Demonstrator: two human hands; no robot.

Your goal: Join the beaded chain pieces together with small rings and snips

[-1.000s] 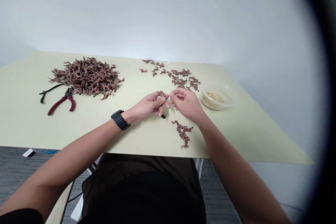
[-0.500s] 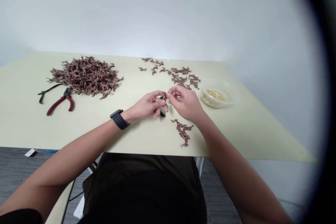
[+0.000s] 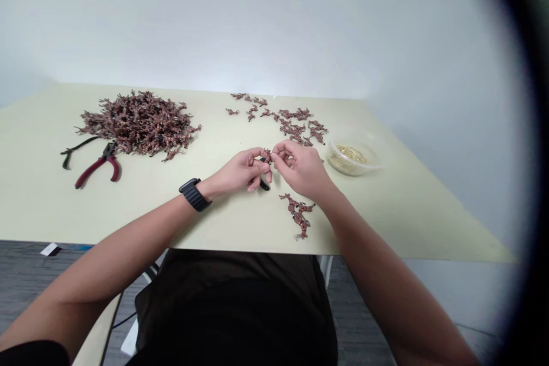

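Note:
My left hand point(image 3: 242, 171) and my right hand point(image 3: 300, 168) meet over the middle of the pale green table point(image 3: 51, 206), fingertips pinched together on one small reddish-brown charm point(image 3: 268, 155). A thin black tool point(image 3: 263, 184) sticks out under the fingers of my left hand, which wears a black watch point(image 3: 194, 195) at the wrist. A short row of the same brown charms point(image 3: 298, 213) lies on the table just below my right hand.
A big heap of brown charms point(image 3: 139, 122) lies at the back left, with red-handled pliers point(image 3: 96, 164) and a black tool point(image 3: 75, 148) beside it. Scattered charms point(image 3: 295, 126) lie at the back centre. A clear bowl of small gold pieces point(image 3: 351, 159) stands to the right.
Both hands have drawn closer and pinched together on the charm; they shifted very slightly toward the far side. Nothing else on the table has moved.

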